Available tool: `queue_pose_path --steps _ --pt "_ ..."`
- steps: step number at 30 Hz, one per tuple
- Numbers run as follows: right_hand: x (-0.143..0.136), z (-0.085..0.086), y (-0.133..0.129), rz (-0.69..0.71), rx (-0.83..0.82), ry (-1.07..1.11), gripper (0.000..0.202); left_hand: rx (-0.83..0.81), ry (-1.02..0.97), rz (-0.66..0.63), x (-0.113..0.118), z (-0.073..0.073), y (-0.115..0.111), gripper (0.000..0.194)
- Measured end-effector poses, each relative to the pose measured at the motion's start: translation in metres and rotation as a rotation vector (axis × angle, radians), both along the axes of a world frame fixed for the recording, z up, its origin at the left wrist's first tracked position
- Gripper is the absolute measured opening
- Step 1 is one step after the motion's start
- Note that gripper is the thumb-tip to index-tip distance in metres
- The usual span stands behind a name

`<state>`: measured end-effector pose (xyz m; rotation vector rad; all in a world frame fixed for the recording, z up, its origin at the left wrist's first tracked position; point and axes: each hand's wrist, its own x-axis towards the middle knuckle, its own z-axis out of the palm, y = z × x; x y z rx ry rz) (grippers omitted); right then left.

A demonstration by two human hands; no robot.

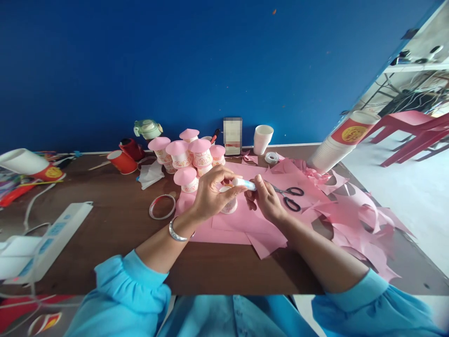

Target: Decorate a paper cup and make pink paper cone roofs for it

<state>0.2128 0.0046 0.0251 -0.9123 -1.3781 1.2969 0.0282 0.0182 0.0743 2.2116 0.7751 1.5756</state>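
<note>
Both hands meet on a small white glue stick (pixel 244 184) with pale blue print, held level above the pink paper. My left hand (pixel 213 191) pinches one end between thumb and fingers. Closed around the other end is my right hand (pixel 267 200). Just below them a patterned paper cup (pixel 229 206) stands on the pink paper sheets (pixel 224 236), its top partly hidden by my left hand. Black-handled scissors (pixel 292 200) lie beside my right hand, blades partly covered. Left of the hands, several patterned cups with pink cone tops (pixel 201 158) stand grouped, some stacked.
A tape ring (pixel 162 207) and power strip (pixel 52 238) lie left. Behind are a phone (pixel 232 135), white cups (pixel 263 139) and a tape roll (pixel 271 157). Cut pink scraps (pixel 365 229) and a leaning cup stack (pixel 342 142) occupy the right, before a blue wall (pixel 196 56).
</note>
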Motion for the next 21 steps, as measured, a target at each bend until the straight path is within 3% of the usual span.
queue_pose_path --steps 7,14,21 --pt "-0.0001 -0.0033 0.0021 0.085 0.083 0.133 0.049 -0.034 -0.025 0.02 -0.0013 -0.0007 0.0017 0.023" --pt "0.0015 -0.0032 0.0004 0.088 -0.01 0.021 0.068 -0.062 -0.036 -0.02 0.0001 -0.0007 0.0013 0.022" --pt "0.001 -0.009 0.0041 0.12 0.023 0.151 0.052 -0.111 -0.053 0.031 -0.0002 0.0019 0.0011 0.027"
